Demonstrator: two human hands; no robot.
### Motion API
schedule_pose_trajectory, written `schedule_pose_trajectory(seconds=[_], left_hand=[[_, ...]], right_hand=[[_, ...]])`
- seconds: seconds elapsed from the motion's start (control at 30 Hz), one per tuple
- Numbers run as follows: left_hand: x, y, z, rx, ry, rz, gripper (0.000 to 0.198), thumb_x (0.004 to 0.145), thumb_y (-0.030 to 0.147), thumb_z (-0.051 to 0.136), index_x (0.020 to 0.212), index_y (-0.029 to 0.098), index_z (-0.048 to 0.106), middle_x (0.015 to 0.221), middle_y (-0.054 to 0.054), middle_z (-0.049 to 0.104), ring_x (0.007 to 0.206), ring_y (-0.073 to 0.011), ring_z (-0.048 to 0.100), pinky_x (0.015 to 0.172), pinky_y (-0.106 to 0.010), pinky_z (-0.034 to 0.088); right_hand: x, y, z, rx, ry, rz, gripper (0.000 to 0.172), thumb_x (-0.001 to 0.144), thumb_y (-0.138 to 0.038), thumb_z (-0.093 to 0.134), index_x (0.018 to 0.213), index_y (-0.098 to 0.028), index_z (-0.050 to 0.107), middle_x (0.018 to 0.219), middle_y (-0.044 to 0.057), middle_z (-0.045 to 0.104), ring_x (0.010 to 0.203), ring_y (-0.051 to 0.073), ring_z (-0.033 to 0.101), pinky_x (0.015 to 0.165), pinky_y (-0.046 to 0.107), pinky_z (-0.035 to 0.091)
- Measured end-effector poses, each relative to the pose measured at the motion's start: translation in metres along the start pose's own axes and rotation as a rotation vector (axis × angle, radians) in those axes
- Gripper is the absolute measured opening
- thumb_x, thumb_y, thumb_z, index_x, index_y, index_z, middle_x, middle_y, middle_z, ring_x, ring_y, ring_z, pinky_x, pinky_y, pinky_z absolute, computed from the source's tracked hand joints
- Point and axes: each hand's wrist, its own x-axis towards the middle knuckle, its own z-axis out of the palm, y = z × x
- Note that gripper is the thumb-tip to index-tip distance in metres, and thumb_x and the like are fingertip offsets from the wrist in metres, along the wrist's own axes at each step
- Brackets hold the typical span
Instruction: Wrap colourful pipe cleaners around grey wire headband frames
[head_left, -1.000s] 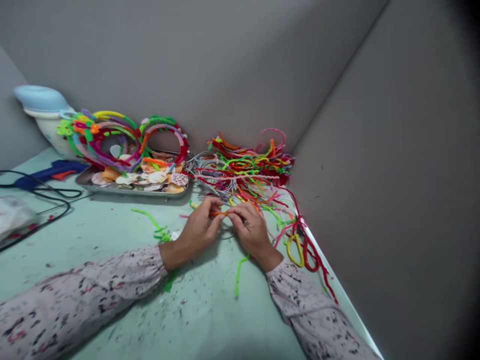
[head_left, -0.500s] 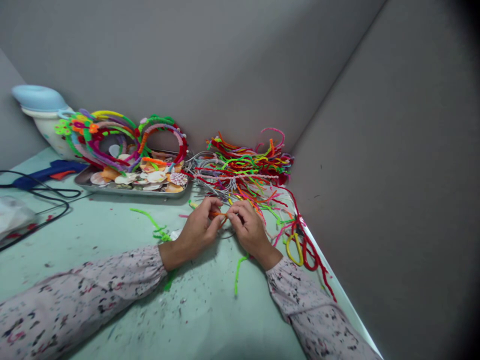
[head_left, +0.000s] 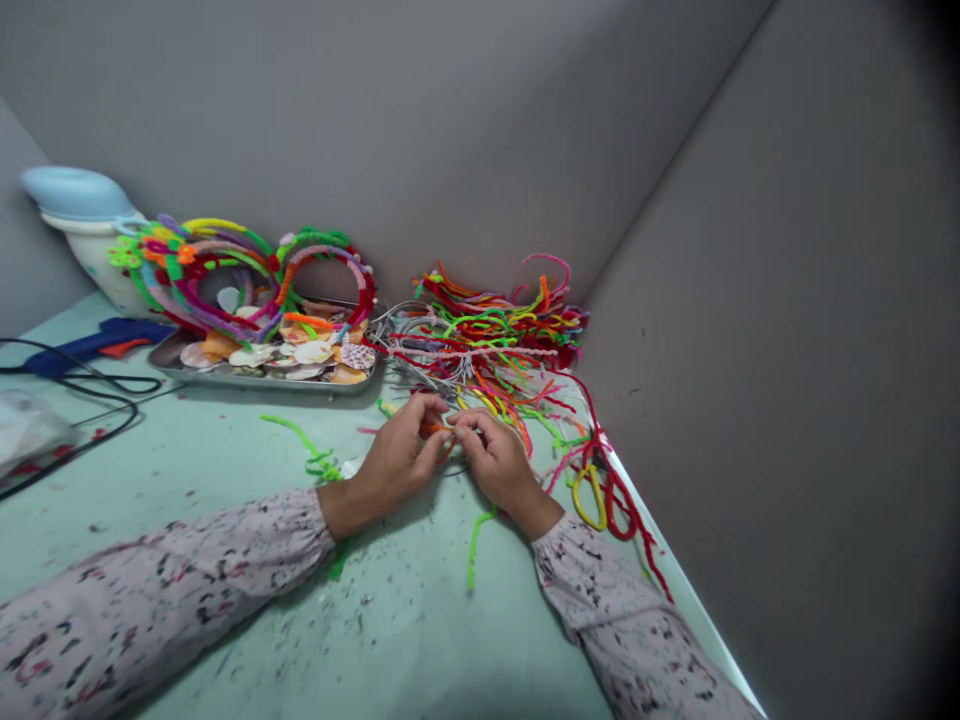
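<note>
Between my fingertips is an orange pipe cleaner [head_left: 448,446], bent and partly hidden by the fingers. My left hand [head_left: 401,452] pinches it from the left. From the right, my right hand [head_left: 496,455] has thumb and fingers closed on its other part, close to the left fingertips. A thin grey wire shows just below the hands. Green pipe cleaner pieces [head_left: 300,436] lie left of my left wrist, and another green piece [head_left: 475,550] lies below my right hand.
A metal tray [head_left: 255,381] of seashells carries several fuzzy hoops [head_left: 330,240]. Behind my hands is a heap of pipe cleaners [head_left: 517,320] and wires. Scissors [head_left: 590,498] lie at right, a blue glue gun [head_left: 90,345] at left, beside a lidded bin [head_left: 105,260].
The fingers of my right hand have shifted slightly on the orange pipe cleaner, its index finger reaching a little further left. My left hand has hardly moved.
</note>
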Motion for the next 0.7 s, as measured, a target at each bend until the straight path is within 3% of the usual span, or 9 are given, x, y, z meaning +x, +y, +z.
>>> schedule_pose_trajectory(seconds=[0.7], left_hand=[[0.0004, -0.0009, -0.0001, -0.031, -0.012, 0.024, 0.018, 0.086, 0.02, 0.052, 0.104, 0.018, 0.049, 0.097, -0.005, 0.059, 0.084, -0.0164, 0.057, 0.077, -0.031, 0.047]], right_hand=[[-0.0001, 0.0017, -0.0032, 0.082, 0.037, -0.007, 0.017, 0.093, -0.027, 0.048, 0.088, -0.021, 0.063, 0.101, 0.005, 0.064, 0.097, 0.017, 0.06, 0.089, 0.032, 0.046]])
